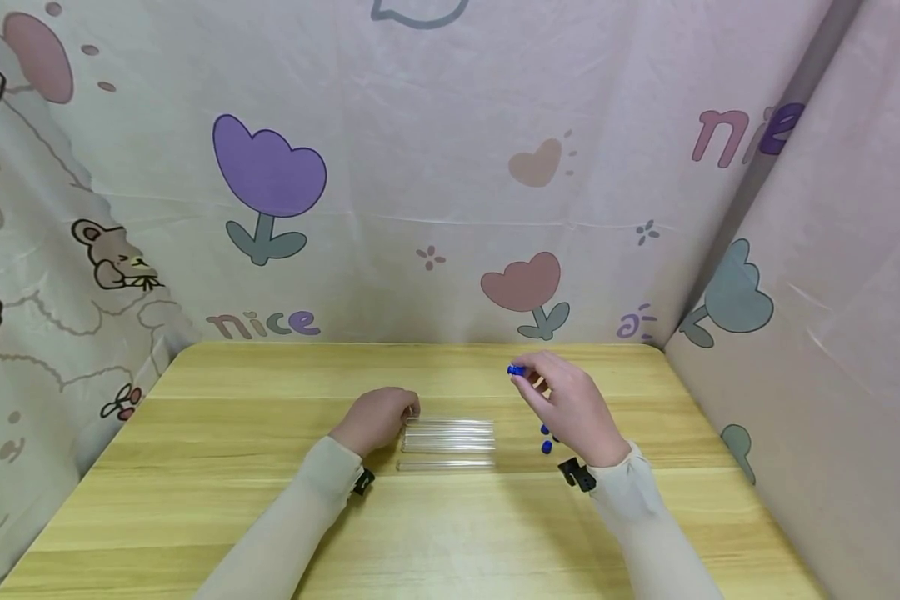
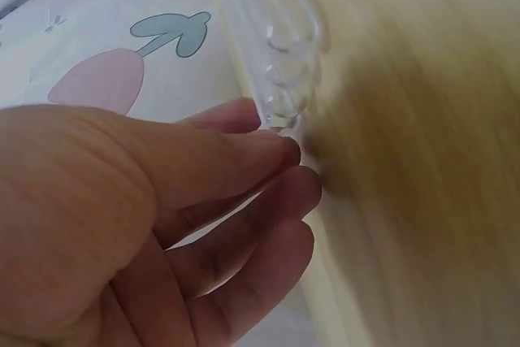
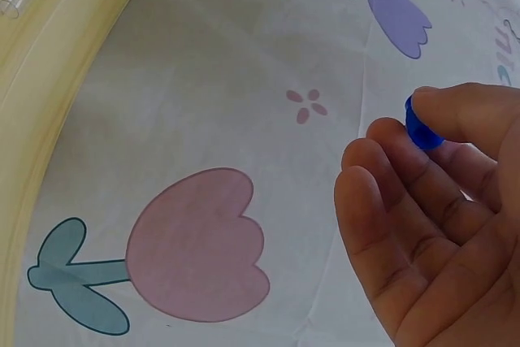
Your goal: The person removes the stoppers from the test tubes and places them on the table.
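Note:
Several clear test tubes lie side by side on the wooden table, with one more test tube apart on the near side. At their left end is my left hand. In the left wrist view its thumb and forefinger pinch the end of the farthest tube, the fingertips covering part of it. My right hand is raised above the table to the right of the tubes. Between its thumb and forefinger it pinches a small blue stopper; the other fingers are loosely curled.
Several more blue stoppers lie on the table beneath the right hand, partly hidden by it. Printed cloth hangs behind the table's far edge and along both sides.

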Action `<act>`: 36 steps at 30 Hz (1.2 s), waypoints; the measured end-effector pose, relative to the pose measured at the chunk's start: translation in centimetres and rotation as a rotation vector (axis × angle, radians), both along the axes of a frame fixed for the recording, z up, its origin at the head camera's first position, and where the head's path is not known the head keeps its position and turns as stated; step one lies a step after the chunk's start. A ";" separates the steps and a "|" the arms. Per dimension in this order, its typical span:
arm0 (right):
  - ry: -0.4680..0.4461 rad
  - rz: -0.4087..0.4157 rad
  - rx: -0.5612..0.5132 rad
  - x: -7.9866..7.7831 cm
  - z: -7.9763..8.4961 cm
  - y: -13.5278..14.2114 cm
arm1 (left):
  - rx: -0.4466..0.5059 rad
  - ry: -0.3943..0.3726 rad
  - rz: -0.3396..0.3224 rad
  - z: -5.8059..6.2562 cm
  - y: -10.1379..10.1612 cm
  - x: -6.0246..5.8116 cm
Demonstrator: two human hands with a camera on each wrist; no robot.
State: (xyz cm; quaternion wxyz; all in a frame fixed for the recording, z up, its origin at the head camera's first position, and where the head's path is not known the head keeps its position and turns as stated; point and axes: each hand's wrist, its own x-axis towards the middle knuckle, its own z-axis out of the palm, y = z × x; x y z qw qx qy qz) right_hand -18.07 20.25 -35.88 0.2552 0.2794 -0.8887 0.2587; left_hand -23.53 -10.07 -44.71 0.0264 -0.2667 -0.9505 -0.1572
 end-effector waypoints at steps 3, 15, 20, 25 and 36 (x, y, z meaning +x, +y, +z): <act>-0.003 -0.001 -0.003 0.0 -0.1 0.1 | 0.050 0.011 0.022 0.9 -0.2 0.3; -0.107 -0.008 -0.004 -0.1 -0.4 -0.3 | 0.238 0.296 0.051 7.5 -1.1 3.8; -0.153 -0.006 -0.018 -0.2 -0.5 -0.4 | 0.217 0.283 0.054 8.0 -1.3 3.9; -0.168 -0.011 0.001 -0.7 -1.0 -0.1 | 0.213 0.238 0.072 8.1 -1.5 3.6; -0.461 -0.078 0.245 -3.9 -4.7 6.1 | 0.194 0.188 0.071 7.9 -1.6 3.2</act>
